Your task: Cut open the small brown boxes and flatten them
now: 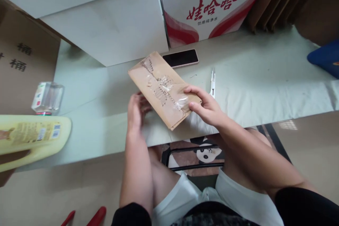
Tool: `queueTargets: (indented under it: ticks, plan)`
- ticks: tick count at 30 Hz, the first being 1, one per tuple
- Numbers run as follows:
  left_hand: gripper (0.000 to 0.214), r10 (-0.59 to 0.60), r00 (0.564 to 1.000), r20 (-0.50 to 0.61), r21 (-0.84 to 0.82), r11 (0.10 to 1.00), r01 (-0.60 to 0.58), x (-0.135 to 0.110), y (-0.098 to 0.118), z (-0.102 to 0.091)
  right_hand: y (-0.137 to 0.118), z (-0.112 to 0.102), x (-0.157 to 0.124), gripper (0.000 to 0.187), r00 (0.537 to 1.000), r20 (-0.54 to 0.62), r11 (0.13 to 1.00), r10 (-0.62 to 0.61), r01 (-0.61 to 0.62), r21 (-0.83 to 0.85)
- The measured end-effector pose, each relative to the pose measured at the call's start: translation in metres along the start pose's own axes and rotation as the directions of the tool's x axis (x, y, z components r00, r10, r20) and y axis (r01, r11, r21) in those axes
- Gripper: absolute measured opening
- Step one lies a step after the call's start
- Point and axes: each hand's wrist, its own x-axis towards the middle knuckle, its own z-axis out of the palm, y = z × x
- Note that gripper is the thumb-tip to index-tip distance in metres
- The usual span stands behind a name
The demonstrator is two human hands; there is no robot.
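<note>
A folded brown cardboard piece (159, 90) is held tilted above the table edge. Dark pen-like marks and shiny clear tape run across its upper face. My right hand (206, 107) grips its lower right end, thumb and fingers closed over the edge. My left hand (136, 111) is at the left edge, its fingers loosely bent and apart, their tips partly hidden by the cardboard. Whether they touch it I cannot make out. Just beyond the cardboard lies a dark-screened phone (182, 58). A slim white and silver cutter-like tool (213, 83) rests beyond my right hand.
White boxes (111, 24) and a red-and-white carton (209, 14) stand along the back. On the left are a clear plastic bottle (50, 97) and a yellow jug (34, 137). A blue object (324, 58) sits at right. The pale cloth (265, 84) is wrinkled.
</note>
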Motion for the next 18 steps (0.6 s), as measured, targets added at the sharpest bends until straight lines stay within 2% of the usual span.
queueTargets:
  ticks: [2, 3, 4, 6, 8, 10, 12, 13, 16, 18]
  plan:
    - [0.058, 0.235, 0.961, -0.143, -0.111, 0.961, -0.252, 0.001, 0.004, 0.002, -0.002, 0.004, -0.002, 0.044, 0.995, 0.100, 0.999, -0.024, 0.021, 0.031]
    - [0.061, 0.312, 0.938, -0.149, -0.102, 0.939, -0.329, 0.001, 0.006, 0.003, -0.003, 0.006, -0.003, 0.044, 0.988, 0.150, 0.999, -0.033, 0.027, 0.046]
    - [0.062, 0.368, 0.918, -0.146, -0.088, 0.920, -0.382, 0.001, 0.008, 0.003, -0.003, 0.006, -0.004, 0.045, 0.981, 0.191, 0.998, -0.042, 0.032, 0.055]
    - [0.062, 0.384, 0.917, -0.107, -0.053, 0.919, -0.391, 0.000, 0.011, 0.004, -0.002, 0.005, -0.004, 0.048, 0.978, 0.206, 0.998, -0.044, 0.035, 0.048]
    - [0.059, 0.351, 0.931, -0.101, -0.048, 0.933, -0.357, 0.000, 0.013, 0.004, 0.001, -0.002, -0.003, 0.048, 0.997, 0.072, 0.999, 0.009, -0.006, -0.036]
    - [0.055, 0.340, 0.933, -0.117, -0.065, 0.935, -0.349, 0.001, 0.013, 0.004, 0.007, -0.015, 0.000, 0.043, 0.979, -0.177, 0.965, 0.096, -0.135, -0.226]
    - [0.053, 0.350, 0.928, -0.126, -0.073, 0.930, -0.361, 0.002, 0.013, 0.004, 0.015, -0.032, 0.005, 0.037, 0.906, -0.403, 0.831, 0.132, -0.322, -0.453]
    - [0.052, 0.351, 0.928, -0.127, -0.073, 0.929, -0.362, 0.003, 0.012, 0.004, 0.019, -0.040, 0.007, 0.040, 0.881, -0.452, 0.735, 0.141, -0.400, -0.548]
    - [0.053, 0.343, 0.931, -0.126, -0.063, 0.934, -0.353, 0.005, 0.012, 0.004, 0.028, -0.058, 0.010, 0.060, 0.866, -0.436, 0.485, 0.245, -0.499, -0.719]
    - [0.053, 0.350, 0.929, -0.120, -0.069, 0.931, -0.360, 0.006, 0.010, 0.003, 0.029, -0.064, 0.010, 0.068, 0.857, -0.402, 0.417, 0.322, -0.510, -0.753]
